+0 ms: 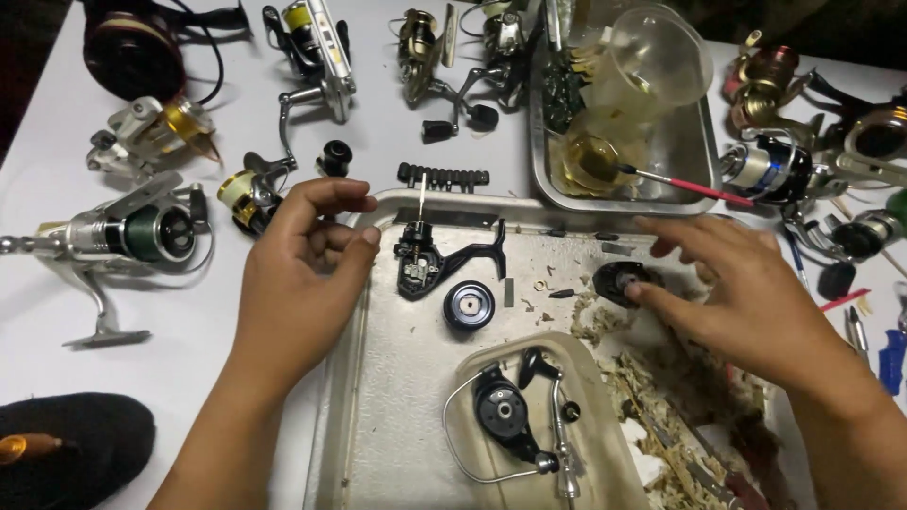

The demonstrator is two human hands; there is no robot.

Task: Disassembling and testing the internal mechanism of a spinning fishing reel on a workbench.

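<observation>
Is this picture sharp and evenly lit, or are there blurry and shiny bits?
Head view: mostly sharp in the middle, where the black reel body on the metal tray is crisp; the right hand looks slightly smeared at the fingertips; the clear plastic cup and tray rim catch glare; light is bright on the white table, while the top corners fall dark.

Green-spooled reel (142, 234), plastic cup (652, 59)

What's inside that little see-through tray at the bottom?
In the clear tray lies a black rotor with its wire bail and a silver handle. Whatever sits under the rotor is covered.
</observation>
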